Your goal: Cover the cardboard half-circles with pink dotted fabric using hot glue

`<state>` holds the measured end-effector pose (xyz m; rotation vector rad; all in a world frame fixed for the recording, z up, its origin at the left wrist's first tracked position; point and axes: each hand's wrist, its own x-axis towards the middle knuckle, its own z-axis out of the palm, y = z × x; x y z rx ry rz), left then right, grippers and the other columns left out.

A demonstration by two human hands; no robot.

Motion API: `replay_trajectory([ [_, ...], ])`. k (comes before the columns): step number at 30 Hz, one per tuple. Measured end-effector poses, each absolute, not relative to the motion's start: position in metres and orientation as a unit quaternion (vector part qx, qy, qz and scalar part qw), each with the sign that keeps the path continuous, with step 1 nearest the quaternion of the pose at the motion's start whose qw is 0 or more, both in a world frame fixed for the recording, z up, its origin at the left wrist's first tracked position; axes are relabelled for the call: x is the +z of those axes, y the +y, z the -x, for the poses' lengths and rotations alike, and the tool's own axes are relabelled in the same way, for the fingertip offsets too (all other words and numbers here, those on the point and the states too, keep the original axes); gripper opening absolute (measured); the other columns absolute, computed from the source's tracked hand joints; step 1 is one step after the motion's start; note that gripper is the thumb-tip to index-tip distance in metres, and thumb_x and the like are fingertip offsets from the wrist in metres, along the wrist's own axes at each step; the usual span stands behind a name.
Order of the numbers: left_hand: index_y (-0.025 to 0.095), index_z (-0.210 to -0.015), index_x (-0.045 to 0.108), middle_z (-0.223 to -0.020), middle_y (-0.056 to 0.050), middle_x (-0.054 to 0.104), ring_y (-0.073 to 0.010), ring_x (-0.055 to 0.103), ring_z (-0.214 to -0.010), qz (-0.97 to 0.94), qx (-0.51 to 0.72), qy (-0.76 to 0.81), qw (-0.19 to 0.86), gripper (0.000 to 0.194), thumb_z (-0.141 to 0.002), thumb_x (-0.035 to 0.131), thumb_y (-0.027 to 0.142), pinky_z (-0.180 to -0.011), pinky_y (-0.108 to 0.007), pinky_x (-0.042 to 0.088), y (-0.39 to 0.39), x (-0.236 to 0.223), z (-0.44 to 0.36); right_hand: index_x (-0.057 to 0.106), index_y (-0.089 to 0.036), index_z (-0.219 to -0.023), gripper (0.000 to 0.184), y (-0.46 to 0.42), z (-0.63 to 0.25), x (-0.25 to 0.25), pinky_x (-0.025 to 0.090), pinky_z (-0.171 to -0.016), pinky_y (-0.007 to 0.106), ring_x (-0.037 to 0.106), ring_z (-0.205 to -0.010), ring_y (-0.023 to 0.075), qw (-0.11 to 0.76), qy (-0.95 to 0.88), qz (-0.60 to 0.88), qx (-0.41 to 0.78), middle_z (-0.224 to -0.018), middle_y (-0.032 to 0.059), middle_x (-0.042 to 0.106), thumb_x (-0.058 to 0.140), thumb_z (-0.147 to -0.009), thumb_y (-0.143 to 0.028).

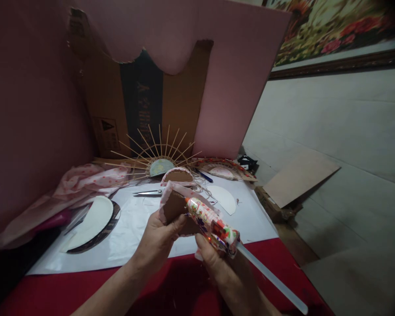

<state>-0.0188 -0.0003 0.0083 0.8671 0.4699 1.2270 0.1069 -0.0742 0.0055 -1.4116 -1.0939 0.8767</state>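
Observation:
My left hand is closed on a half-round cardboard piece edged with pink-and-white dotted cloth, its thumb lying over the brown face. In my right hand is a hot glue gun with a floral-patterned body. Its orange tip points at the cardboard's brown face; I cannot tell whether it touches. From the back of the gun sticks out a long translucent glue stick. Just behind the held piece lies a second cloth-edged cardboard half-round.
Scissors, a white half-round and a fan-shaped stick frame lie on the white sheet. Another white half-round is at left, near dotted cloth. A decorated fan sits behind. Cardboard stands at the back.

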Motion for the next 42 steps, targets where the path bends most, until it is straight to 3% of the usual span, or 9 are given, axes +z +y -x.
replay_trajectory([
  [8,0.018,-0.089,0.075,-0.081,-0.004,0.076,-0.0142,0.069,-0.071,-0.367,0.556,0.216,0.714,0.02,-0.07,0.077,0.018,-0.065,-0.02,0.054,0.0,0.009,0.019,0.071,-0.018,-0.093,0.045,-0.074,-0.114,0.004,0.053,-0.055,0.025,0.061,-0.065,0.0193,0.53,-0.465,0.59,0.394,-0.078,0.0059,0.067,0.066,-0.073,-0.058],
  [18,0.019,-0.092,0.075,-0.089,-0.005,0.077,-0.0166,0.07,-0.078,-0.375,0.552,0.218,0.712,0.023,-0.07,0.078,0.019,-0.072,-0.024,0.054,0.0,0.008,0.019,0.072,-0.02,-0.092,0.051,-0.077,-0.114,0.001,0.057,-0.064,0.027,0.065,-0.082,0.0249,0.545,-0.476,0.582,0.37,-0.088,0.0085,0.069,0.064,-0.07,-0.066],
  [22,0.018,-0.093,0.075,-0.089,-0.005,0.077,-0.0175,0.07,-0.078,-0.375,0.538,0.213,0.725,0.026,-0.067,0.08,0.02,-0.071,-0.025,0.055,0.0,0.011,0.017,0.071,-0.017,-0.1,0.055,-0.075,-0.112,0.008,0.058,-0.067,0.029,0.065,-0.088,0.0267,0.542,-0.484,0.58,0.368,-0.091,0.0103,0.071,0.062,-0.073,-0.065],
  [34,0.02,-0.091,0.076,-0.085,-0.004,0.077,-0.0156,0.069,-0.074,-0.365,0.543,0.208,0.727,0.023,-0.068,0.078,0.017,-0.068,-0.022,0.054,-0.001,0.011,0.019,0.07,-0.016,-0.104,0.053,-0.079,-0.118,-0.001,0.057,-0.07,0.033,0.065,-0.087,0.0278,0.548,-0.479,0.595,0.341,-0.093,0.0115,0.07,0.065,-0.074,-0.06],
  [42,0.02,-0.091,0.076,-0.084,-0.003,0.077,-0.0148,0.07,-0.073,-0.374,0.532,0.197,0.734,0.022,-0.069,0.078,0.018,-0.066,-0.02,0.054,-0.001,0.01,0.017,0.073,-0.018,-0.094,0.049,-0.079,-0.118,0.013,0.056,-0.066,0.03,0.065,-0.08,0.0255,0.536,-0.49,0.595,0.344,-0.085,0.0095,0.07,0.066,-0.072,-0.061],
])
